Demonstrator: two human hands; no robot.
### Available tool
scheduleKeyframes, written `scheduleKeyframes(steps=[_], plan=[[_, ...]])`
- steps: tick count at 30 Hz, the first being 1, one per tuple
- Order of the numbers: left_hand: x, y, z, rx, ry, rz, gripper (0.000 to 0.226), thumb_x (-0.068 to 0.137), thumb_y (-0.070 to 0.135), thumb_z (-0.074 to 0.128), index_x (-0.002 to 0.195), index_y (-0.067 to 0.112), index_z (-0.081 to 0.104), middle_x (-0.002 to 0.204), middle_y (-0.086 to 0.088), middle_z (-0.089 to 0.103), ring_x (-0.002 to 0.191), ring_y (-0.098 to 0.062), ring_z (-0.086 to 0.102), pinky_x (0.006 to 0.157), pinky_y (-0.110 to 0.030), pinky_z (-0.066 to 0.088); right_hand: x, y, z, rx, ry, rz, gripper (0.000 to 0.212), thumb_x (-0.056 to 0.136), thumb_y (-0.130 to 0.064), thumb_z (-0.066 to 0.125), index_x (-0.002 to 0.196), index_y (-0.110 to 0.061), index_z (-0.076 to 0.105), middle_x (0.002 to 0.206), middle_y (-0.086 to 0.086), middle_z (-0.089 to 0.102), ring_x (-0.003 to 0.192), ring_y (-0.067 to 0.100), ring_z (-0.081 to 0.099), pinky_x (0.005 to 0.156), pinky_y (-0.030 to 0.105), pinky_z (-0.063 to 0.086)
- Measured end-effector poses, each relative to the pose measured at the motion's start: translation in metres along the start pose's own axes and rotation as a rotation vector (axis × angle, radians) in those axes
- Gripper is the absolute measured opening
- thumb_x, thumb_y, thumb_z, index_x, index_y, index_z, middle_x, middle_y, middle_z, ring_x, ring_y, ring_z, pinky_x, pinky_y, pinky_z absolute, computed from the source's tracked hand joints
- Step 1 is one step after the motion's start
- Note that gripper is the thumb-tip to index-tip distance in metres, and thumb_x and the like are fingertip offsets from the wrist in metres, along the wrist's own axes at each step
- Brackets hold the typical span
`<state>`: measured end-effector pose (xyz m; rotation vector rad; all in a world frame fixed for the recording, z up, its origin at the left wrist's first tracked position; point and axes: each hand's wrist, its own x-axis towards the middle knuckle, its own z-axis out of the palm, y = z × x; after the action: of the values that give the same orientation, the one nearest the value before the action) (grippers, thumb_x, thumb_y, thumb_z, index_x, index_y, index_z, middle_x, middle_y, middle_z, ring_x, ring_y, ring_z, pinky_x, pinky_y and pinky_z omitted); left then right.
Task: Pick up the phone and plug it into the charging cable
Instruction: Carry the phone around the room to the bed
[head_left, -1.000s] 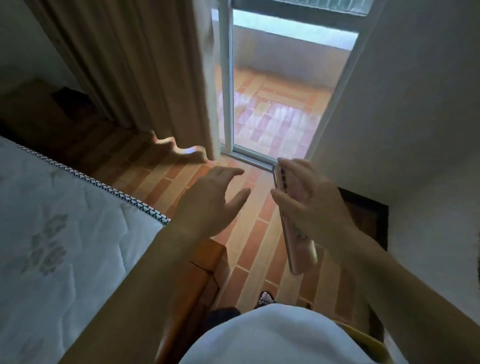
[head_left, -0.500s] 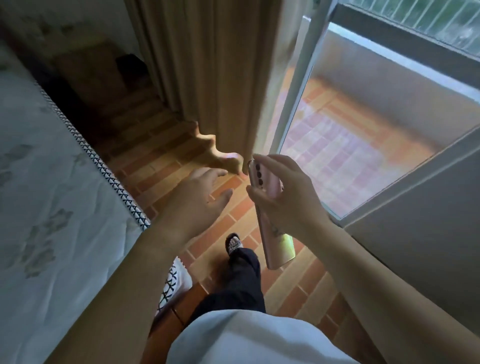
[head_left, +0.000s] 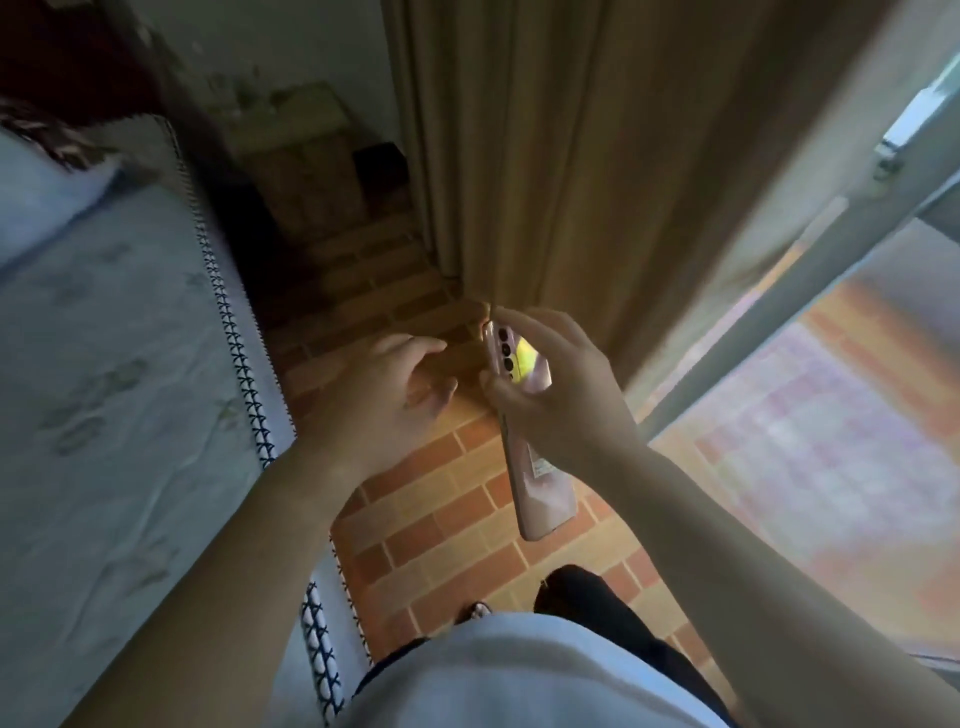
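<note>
- Right hand (head_left: 561, 395) grips a pink phone (head_left: 540, 493), thumb on the near edge and fingers wrapped over the back, so the hand is clamped on it.
- Held on edge, the phone has its camera end pointing away from the person and its other end hanging down below the palm, toward the person.
- Left hand (head_left: 384, 400) sits just beside the phone on its left, holding nothing, fingers loosely curled and apart; its fingertips are close to the phone's edge, and whether they touch it cannot be told.
- Both forearms are bare and reach out from the bottom of the view.
- Under the hands lies a brick-pattern floor (head_left: 441, 519).
- Left of the left hand runs a mattress (head_left: 119, 415) with a dark stitched border.
- Beyond the right hand hangs a tan curtain (head_left: 545, 182), reaching the floor.
- Right of the right hand stands a glass door frame (head_left: 769, 317), with blurred tiles seen through the glass.
- No charging cable can be made out anywhere.
</note>
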<state>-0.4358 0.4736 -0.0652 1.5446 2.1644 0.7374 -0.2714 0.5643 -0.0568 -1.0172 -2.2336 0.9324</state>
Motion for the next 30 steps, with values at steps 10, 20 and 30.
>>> scheduleKeyframes(steps=[10,20,30], plan=[[0.185,-0.049,-0.037,0.091,0.120,-0.078,0.044,0.083,0.047,0.051,0.125,0.036,0.044,0.131,0.006,0.049,0.103,-0.011,0.053,0.075,-0.030,0.048,0.223,0.032,0.016,0.061,-0.086,-0.171,0.049,0.079,-0.032,0.064,0.126,-0.030,0.051,0.129,-0.005,0.050,0.108,0.003,0.048,0.076,0.002,0.035],[0.366,-0.086,-0.092,0.114,0.209,-0.203,0.050,0.084,0.051,0.047,0.128,0.029,0.045,0.130,-0.001,0.050,0.109,-0.019,0.054,0.087,-0.044,0.050,0.440,0.044,0.036,0.146,-0.169,-0.227,0.050,0.077,-0.036,0.066,0.125,-0.032,0.053,0.121,-0.017,0.046,0.107,-0.016,0.041,0.083,-0.002,0.028],[0.483,-0.198,-0.174,0.177,0.275,-0.330,0.049,0.086,0.045,0.049,0.131,0.025,0.046,0.138,-0.003,0.045,0.114,-0.020,0.052,0.090,-0.035,0.046,0.618,0.014,0.144,0.181,-0.307,-0.266,0.052,0.077,-0.043,0.063,0.126,-0.041,0.046,0.126,-0.022,0.041,0.110,-0.011,0.042,0.081,0.005,0.036]])
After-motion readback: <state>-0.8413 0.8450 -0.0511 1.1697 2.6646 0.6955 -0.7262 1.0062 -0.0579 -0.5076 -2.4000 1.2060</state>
